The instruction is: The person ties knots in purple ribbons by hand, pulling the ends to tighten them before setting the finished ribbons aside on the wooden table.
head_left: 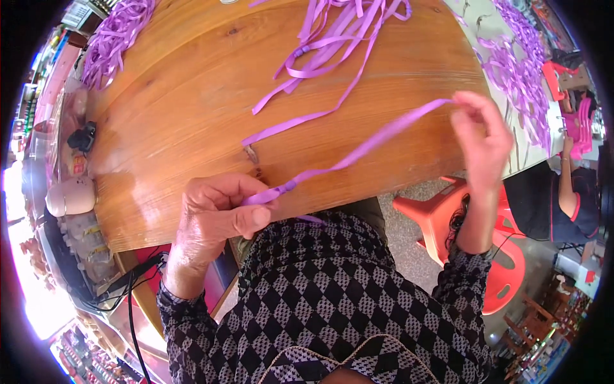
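Room: a cluttered indoor space around a wooden bench (192,109), with an orange stool (435,208) by its near right side and another person (579,192) beyond the stool.
Held ribbon: a purple ribbon (358,153) spans between both hands over the bench's near edge, gently curved rather than fully taut.
Left hand: thumb and fingers close together on the ribbon beside a small knot (286,187), apparently to steady that end; the hand (220,211) is at the bench's near edge.
Right hand: its fingers look pinched on the ribbon's other end, though blurred; the hand (483,137), above the bench's right side, seems to keep the length drawn out.
Loose ribbons: a bunch (339,32) lies on the bench's far middle, perhaps for easy reach; another pile (118,38) sits at its far left.
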A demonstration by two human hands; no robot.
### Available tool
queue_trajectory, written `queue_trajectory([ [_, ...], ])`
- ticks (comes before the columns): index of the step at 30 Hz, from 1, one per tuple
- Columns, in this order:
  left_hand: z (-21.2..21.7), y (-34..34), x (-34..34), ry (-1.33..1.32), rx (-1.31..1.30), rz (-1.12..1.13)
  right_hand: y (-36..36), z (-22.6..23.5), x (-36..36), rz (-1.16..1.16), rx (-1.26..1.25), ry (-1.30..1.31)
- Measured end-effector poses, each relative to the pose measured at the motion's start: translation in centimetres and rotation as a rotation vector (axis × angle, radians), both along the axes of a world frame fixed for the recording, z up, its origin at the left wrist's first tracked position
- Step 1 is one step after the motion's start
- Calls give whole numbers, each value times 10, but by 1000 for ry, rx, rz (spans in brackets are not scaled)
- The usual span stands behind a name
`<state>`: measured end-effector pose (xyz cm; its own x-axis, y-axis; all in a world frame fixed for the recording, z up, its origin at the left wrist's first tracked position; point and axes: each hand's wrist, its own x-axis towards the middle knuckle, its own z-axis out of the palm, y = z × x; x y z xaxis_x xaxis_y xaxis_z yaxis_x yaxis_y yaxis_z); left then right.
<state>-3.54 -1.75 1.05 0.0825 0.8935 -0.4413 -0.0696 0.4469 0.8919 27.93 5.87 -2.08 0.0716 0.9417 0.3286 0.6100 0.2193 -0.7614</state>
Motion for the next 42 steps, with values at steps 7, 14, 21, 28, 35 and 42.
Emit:
queue_trajectory([
  [7, 10, 5, 7, -110, -59, -81, -21, 6, -92, 843, -28, 200],
  [14, 7, 5, 13, 6, 3, -93, -27, 6, -109, 720, -105, 466],
  [21, 9, 12, 26, -13, 4, -59, -24, -2, -103, 760, 139, 309],
  [28, 8, 11, 32, -83, -11, -103, -34, -4, -110, 654, 354, 233],
  [35, 10, 7, 28, -54, -96, -24, -41, 5, -91, 627, -48, 495],
  [42, -12, 14, -80, -261, 186, 371, 2, -9, 13, 9, -164, 803],
])
